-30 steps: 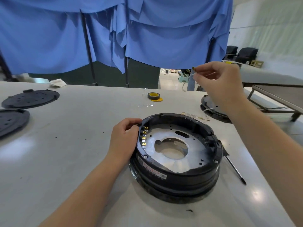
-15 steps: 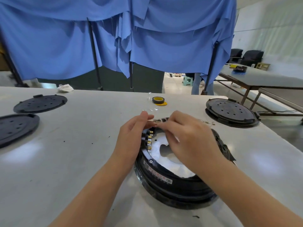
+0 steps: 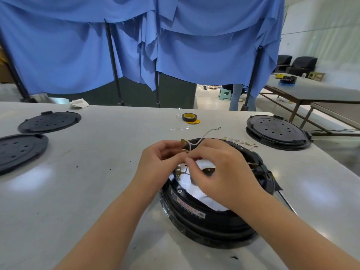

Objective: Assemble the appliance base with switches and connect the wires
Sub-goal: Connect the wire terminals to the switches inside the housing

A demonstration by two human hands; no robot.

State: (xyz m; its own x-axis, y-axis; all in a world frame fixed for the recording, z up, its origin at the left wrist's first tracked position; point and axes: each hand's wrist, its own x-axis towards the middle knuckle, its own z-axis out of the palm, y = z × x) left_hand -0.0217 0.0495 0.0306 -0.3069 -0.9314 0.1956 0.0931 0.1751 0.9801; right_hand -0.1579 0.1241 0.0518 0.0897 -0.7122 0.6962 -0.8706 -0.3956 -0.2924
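While my left hand and right hand both pinch a white wire over the black appliance base at the table's centre, wiring looks barely begun; spare wires wait behind.

Table – base, lids, tape

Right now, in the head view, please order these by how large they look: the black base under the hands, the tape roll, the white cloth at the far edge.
1. Black base, clearly largest, though nearest the camera.
2. White cloth.
3. Tape roll, only slightly smaller than the cloth; unsure.
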